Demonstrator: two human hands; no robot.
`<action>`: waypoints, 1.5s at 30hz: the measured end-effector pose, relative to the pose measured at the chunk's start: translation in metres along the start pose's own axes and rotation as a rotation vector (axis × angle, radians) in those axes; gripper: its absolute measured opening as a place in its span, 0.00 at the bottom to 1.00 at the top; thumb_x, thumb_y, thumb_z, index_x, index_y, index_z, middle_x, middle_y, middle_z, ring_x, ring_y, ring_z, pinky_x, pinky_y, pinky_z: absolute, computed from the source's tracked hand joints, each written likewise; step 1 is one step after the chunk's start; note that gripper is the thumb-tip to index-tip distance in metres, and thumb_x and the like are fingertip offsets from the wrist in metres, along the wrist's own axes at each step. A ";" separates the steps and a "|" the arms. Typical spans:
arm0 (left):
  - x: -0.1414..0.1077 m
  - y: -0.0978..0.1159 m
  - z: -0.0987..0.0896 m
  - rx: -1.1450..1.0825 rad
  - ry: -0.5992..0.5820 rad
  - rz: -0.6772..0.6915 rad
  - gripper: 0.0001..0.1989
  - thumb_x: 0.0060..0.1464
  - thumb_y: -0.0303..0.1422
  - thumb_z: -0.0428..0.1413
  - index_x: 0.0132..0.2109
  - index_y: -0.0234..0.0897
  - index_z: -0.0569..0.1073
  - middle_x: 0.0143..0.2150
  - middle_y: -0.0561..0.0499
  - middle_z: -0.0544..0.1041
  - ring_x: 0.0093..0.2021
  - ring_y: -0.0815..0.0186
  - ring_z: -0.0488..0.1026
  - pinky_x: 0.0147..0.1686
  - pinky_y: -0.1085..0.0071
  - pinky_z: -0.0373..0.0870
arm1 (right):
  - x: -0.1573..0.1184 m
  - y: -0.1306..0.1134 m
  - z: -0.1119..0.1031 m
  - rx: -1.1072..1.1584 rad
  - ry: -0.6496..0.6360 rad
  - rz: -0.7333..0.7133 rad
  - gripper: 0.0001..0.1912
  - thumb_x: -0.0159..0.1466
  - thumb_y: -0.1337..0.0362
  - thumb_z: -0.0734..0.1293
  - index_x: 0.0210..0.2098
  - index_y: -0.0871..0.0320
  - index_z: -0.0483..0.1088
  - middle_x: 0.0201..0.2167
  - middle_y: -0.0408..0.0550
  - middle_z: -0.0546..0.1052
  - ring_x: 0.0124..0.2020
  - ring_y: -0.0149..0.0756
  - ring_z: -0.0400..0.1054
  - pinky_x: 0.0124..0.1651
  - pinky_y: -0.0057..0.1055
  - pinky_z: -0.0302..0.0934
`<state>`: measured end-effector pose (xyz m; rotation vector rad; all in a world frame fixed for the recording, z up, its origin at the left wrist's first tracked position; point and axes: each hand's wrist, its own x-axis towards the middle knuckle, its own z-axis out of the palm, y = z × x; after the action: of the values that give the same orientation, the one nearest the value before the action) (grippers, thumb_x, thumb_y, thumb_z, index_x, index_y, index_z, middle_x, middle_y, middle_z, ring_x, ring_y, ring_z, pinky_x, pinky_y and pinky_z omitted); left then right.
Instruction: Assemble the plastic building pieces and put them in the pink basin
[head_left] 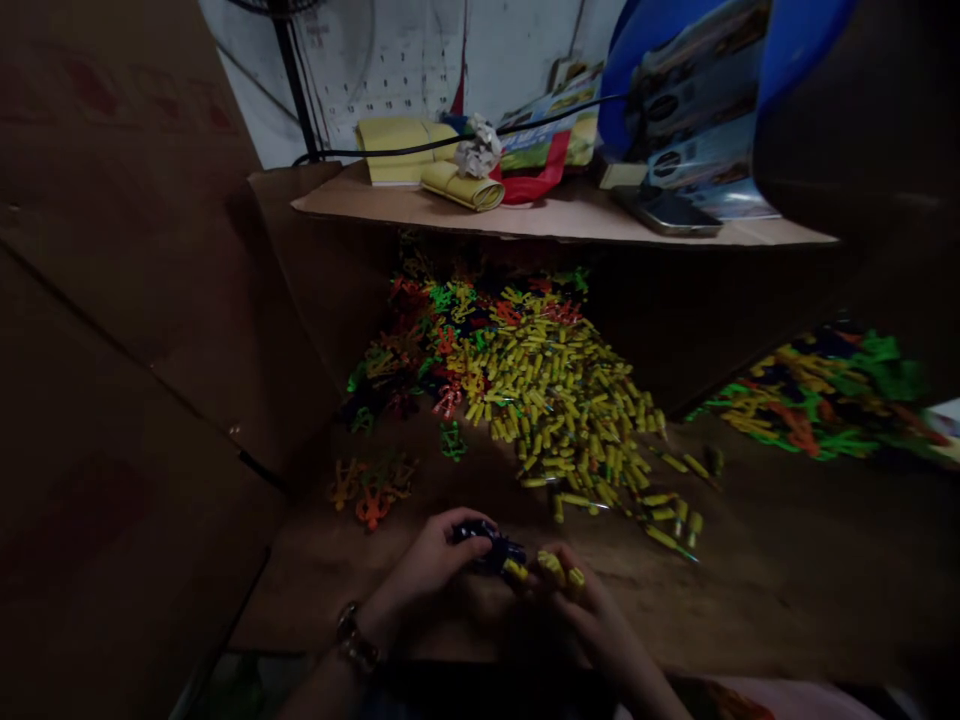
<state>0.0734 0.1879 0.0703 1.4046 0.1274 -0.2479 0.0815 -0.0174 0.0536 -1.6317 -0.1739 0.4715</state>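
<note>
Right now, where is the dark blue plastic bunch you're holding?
In the head view, it's below centre: the dark blue bunch is in the left hand, just left of the yellow pieces in the right hand.

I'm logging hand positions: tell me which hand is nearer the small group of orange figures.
Left. The left hand is just right of the orange figures and nearer the person; the right hand is farther off to the right.

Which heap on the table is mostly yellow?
The middle heap, beyond the right hand; the left heap and right heap mix green with orange.
</note>
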 end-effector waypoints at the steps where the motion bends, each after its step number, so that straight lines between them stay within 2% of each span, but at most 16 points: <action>1: 0.004 -0.001 0.004 0.044 -0.003 0.013 0.15 0.43 0.36 0.62 0.38 0.33 0.76 0.36 0.47 0.78 0.38 0.63 0.73 0.39 0.71 0.68 | -0.003 0.006 -0.002 0.007 0.043 -0.003 0.17 0.54 0.51 0.68 0.31 0.57 0.62 0.25 0.41 0.67 0.25 0.30 0.61 0.28 0.24 0.56; 5: 0.012 -0.002 0.018 0.114 -0.015 0.028 0.15 0.44 0.37 0.60 0.39 0.33 0.76 0.37 0.45 0.78 0.39 0.61 0.73 0.41 0.69 0.67 | -0.011 0.015 -0.005 -0.063 0.207 -0.058 0.16 0.55 0.50 0.65 0.31 0.56 0.62 0.26 0.42 0.69 0.26 0.32 0.63 0.29 0.26 0.58; 9: 0.010 0.001 0.030 0.178 0.026 0.067 0.13 0.44 0.37 0.59 0.38 0.35 0.76 0.37 0.46 0.78 0.40 0.59 0.73 0.42 0.68 0.67 | -0.020 0.005 -0.005 -0.274 0.195 -0.130 0.10 0.55 0.60 0.61 0.36 0.55 0.63 0.29 0.45 0.72 0.31 0.36 0.68 0.34 0.28 0.61; 13: 0.005 0.006 0.033 0.156 -0.002 0.069 0.12 0.44 0.35 0.60 0.37 0.35 0.76 0.38 0.46 0.79 0.40 0.60 0.73 0.44 0.68 0.67 | -0.031 -0.005 0.000 -0.377 0.256 -0.114 0.13 0.54 0.66 0.59 0.40 0.55 0.63 0.31 0.46 0.73 0.34 0.38 0.69 0.35 0.28 0.61; 18: 0.007 0.010 0.027 0.038 -0.188 -0.075 0.17 0.43 0.40 0.61 0.38 0.33 0.75 0.37 0.45 0.78 0.37 0.61 0.74 0.38 0.68 0.70 | -0.031 0.005 -0.005 -0.225 0.223 -0.193 0.10 0.58 0.57 0.59 0.37 0.55 0.62 0.29 0.44 0.71 0.30 0.35 0.67 0.32 0.26 0.59; 21: 0.013 0.010 0.025 0.238 -0.203 0.044 0.16 0.48 0.40 0.58 0.41 0.34 0.75 0.39 0.44 0.78 0.40 0.60 0.74 0.41 0.67 0.69 | -0.023 0.013 -0.012 -0.163 0.182 -0.142 0.12 0.58 0.53 0.60 0.33 0.55 0.62 0.27 0.44 0.71 0.28 0.34 0.66 0.31 0.27 0.60; 24: 0.032 0.008 0.009 0.635 -0.040 0.368 0.17 0.53 0.39 0.54 0.49 0.38 0.72 0.51 0.44 0.73 0.52 0.58 0.68 0.54 0.61 0.61 | -0.019 0.014 -0.020 -0.258 0.197 -0.048 0.14 0.57 0.51 0.60 0.29 0.55 0.63 0.25 0.45 0.71 0.28 0.37 0.67 0.31 0.30 0.60; 26: 0.053 0.004 -0.010 0.908 0.138 0.513 0.19 0.55 0.37 0.52 0.53 0.38 0.69 0.58 0.44 0.67 0.60 0.55 0.59 0.60 0.54 0.51 | -0.019 0.011 -0.026 -0.404 0.308 -0.031 0.13 0.55 0.52 0.60 0.26 0.55 0.65 0.26 0.48 0.72 0.30 0.41 0.68 0.34 0.33 0.61; 28: 0.072 0.000 -0.030 1.084 0.210 0.502 0.22 0.52 0.35 0.54 0.55 0.38 0.68 0.62 0.43 0.61 0.63 0.51 0.53 0.60 0.51 0.49 | -0.021 0.009 -0.032 -0.475 0.394 -0.023 0.12 0.54 0.53 0.61 0.27 0.54 0.67 0.28 0.50 0.73 0.34 0.43 0.69 0.38 0.35 0.61; 32: 0.086 -0.005 -0.051 1.122 0.166 0.425 0.15 0.55 0.33 0.50 0.49 0.39 0.73 0.55 0.43 0.69 0.57 0.55 0.63 0.57 0.56 0.58 | -0.026 0.010 -0.032 -0.259 0.336 0.027 0.17 0.54 0.50 0.63 0.37 0.55 0.68 0.30 0.50 0.75 0.37 0.44 0.71 0.40 0.34 0.63; 35: 0.070 -0.007 -0.042 0.981 0.225 0.437 0.14 0.56 0.37 0.49 0.47 0.39 0.73 0.50 0.44 0.73 0.53 0.57 0.67 0.56 0.58 0.59 | -0.029 0.015 -0.021 0.008 0.319 0.064 0.24 0.53 0.46 0.66 0.43 0.55 0.64 0.26 0.45 0.74 0.28 0.38 0.69 0.30 0.29 0.61; 37: 0.054 -0.010 -0.030 0.688 0.379 0.369 0.16 0.55 0.42 0.50 0.43 0.37 0.73 0.45 0.43 0.75 0.49 0.56 0.70 0.53 0.58 0.62 | -0.029 0.017 -0.013 0.204 0.262 0.117 0.26 0.54 0.45 0.66 0.43 0.55 0.61 0.21 0.41 0.72 0.18 0.30 0.62 0.20 0.24 0.53; 39: 0.038 -0.015 -0.014 0.347 0.487 0.244 0.21 0.54 0.48 0.48 0.40 0.34 0.72 0.39 0.42 0.77 0.42 0.56 0.74 0.45 0.59 0.69 | -0.027 0.015 -0.008 0.361 0.214 0.155 0.26 0.53 0.46 0.68 0.41 0.55 0.60 0.21 0.40 0.72 0.15 0.25 0.56 0.18 0.21 0.47; 41: 0.024 -0.022 0.003 0.031 0.466 0.114 0.23 0.52 0.50 0.50 0.40 0.33 0.69 0.38 0.41 0.76 0.38 0.57 0.75 0.38 0.61 0.72 | -0.023 0.011 -0.005 0.464 0.196 0.178 0.26 0.51 0.48 0.71 0.40 0.56 0.61 0.24 0.41 0.72 0.16 0.23 0.57 0.19 0.21 0.47; 43: 0.015 -0.028 0.019 -0.232 0.402 0.020 0.23 0.49 0.50 0.54 0.41 0.33 0.67 0.42 0.39 0.75 0.40 0.58 0.75 0.38 0.62 0.73 | -0.018 0.007 -0.004 0.523 0.201 0.195 0.27 0.49 0.50 0.73 0.40 0.56 0.62 0.23 0.40 0.71 0.17 0.24 0.58 0.19 0.21 0.50; 45: 0.006 -0.033 0.030 -0.259 0.403 0.020 0.22 0.50 0.48 0.55 0.42 0.34 0.67 0.47 0.38 0.73 0.44 0.57 0.74 0.41 0.61 0.73 | -0.013 0.006 -0.002 0.530 0.215 0.199 0.28 0.47 0.50 0.74 0.41 0.56 0.63 0.20 0.37 0.69 0.17 0.24 0.58 0.19 0.21 0.50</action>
<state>0.0698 0.1534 0.0425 1.1821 0.4616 0.0708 0.0702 -0.0250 0.0506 -1.1688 0.2599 0.4431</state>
